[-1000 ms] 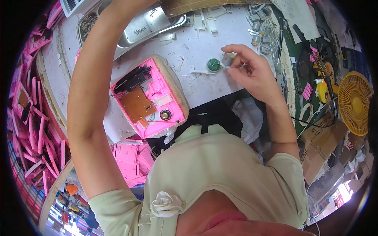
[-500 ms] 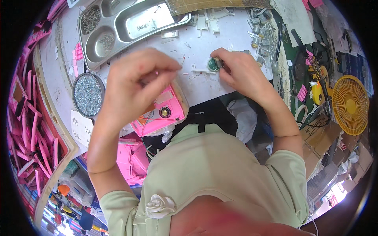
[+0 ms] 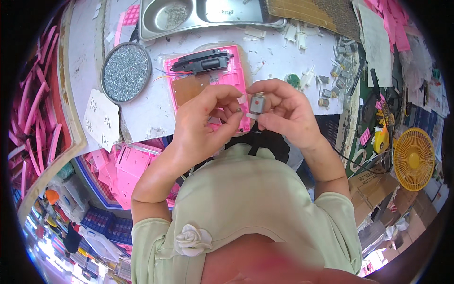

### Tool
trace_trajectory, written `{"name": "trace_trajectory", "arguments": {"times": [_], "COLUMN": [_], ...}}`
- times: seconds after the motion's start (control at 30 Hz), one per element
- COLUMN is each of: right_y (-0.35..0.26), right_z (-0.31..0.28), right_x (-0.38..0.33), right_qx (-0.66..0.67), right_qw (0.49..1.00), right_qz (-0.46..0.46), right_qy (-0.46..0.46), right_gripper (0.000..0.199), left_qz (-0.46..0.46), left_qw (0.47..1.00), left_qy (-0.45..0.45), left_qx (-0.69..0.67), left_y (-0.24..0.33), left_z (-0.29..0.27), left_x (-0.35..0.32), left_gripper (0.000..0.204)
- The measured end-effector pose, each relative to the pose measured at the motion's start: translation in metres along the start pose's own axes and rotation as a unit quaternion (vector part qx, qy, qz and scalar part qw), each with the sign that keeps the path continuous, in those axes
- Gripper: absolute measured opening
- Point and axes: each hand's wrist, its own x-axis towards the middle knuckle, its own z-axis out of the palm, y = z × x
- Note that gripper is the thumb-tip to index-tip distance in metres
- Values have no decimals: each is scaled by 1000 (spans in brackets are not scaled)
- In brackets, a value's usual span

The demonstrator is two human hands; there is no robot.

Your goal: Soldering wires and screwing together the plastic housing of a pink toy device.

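Head view: a white work surface (image 3: pixel 160 106) spans the upper half of the frame, with both bare hands near its centre.
Left hand (image 3: pixel 201 118): left of centre, thumb and index fingertips brought close together; whether something tiny is pinched there I cannot tell.
Right hand (image 3: pixel 293 109): right of centre, gripping a small silver motor between thumb and fingers, facing the other hand.
Silver motor (image 3: pixel 257 105): at the centre of the frame, held upright with a red dot on its flat side.
Pink casing (image 3: pixel 231 68): upper centre, partly hidden behind the hands; contact with them cannot be told.
Inside it: a long black part (image 3: pixel 203 62) along the top, a brown board (image 3: pixel 187 90) below.
Green disc (image 3: pixel 292 80): just above the gripping hand.
Loose motors (image 3: pixel 339 78): clustered at upper right, white plastic pieces (image 3: pixel 301 40) near them.
Steel tray (image 3: pixel 208 30): top edge, left of centre.
Round dish (image 3: pixel 126 43): upper left, full of small metal pieces (image 3: pixel 125 73), a marked paper sheet (image 3: pixel 104 120) just below.
Yellow fan (image 3: pixel 414 159): right edge.
Pink parts (image 3: pixel 132 163): heaped at lower left of centre.
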Motion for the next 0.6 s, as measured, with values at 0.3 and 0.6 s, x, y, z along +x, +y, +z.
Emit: {"name": "trace_trajectory", "arguments": {"times": [0.3, 0.6], "right_y": [-2, -3], "right_z": [9, 10], "right_x": [16, 16], "right_qx": [-7, -354], "right_qw": [999, 907], "right_qz": [41, -227], "right_qy": [-28, -11], "right_gripper": [47, 41], "left_qz": [14, 127], "left_qw": [1000, 989], "left_qy": [6, 52], "left_qx": [-3, 61], "left_y": [-6, -22], "left_z": [-6, -6], "left_x": [-5, -11], "left_gripper": [39, 34]}}
